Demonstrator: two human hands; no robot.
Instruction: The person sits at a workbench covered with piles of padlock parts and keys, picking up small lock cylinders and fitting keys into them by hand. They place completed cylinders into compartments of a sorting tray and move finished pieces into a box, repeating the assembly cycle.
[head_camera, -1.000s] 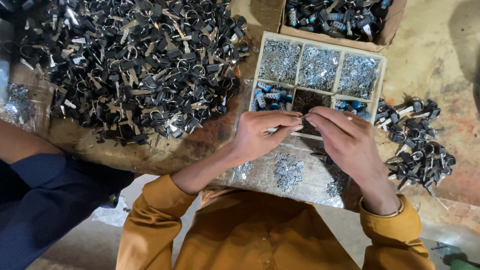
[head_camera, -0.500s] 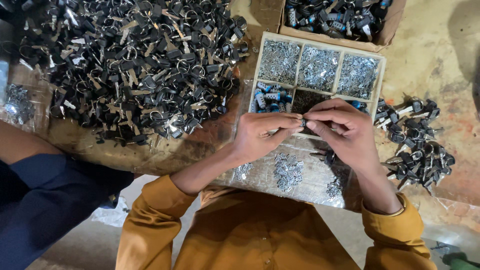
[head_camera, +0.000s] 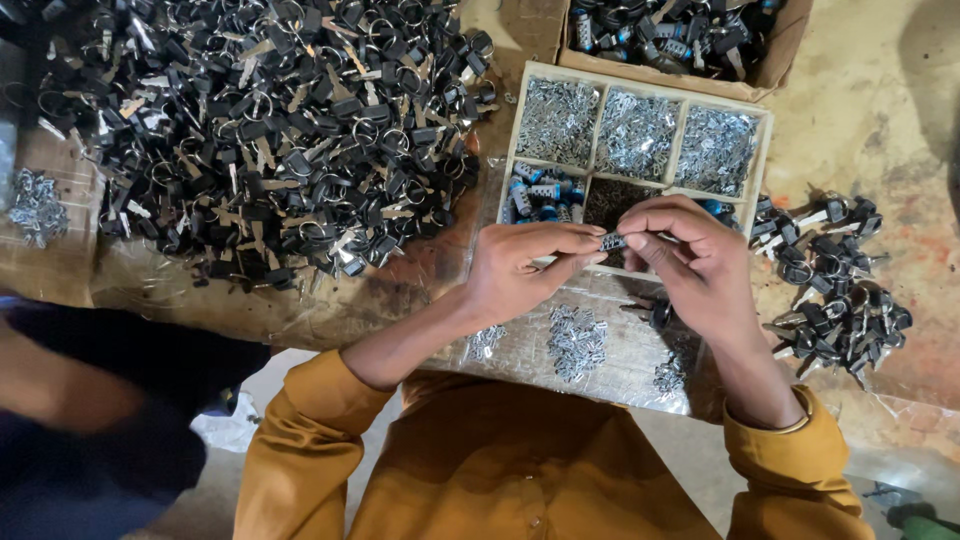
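Both hands pinch one small grey metal lock cylinder over the pale wooden compartment tray: left hand fingertips at its left end, right hand at its right (grip looks light). Risk: it slips, drops into the tray's dark middle compartment and gets lost among loose parts

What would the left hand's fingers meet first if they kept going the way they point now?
The small grey metal cylinder pinched at the left hand fingertips, then at once the right hand fingers; they look already touching, though depth is unclear.
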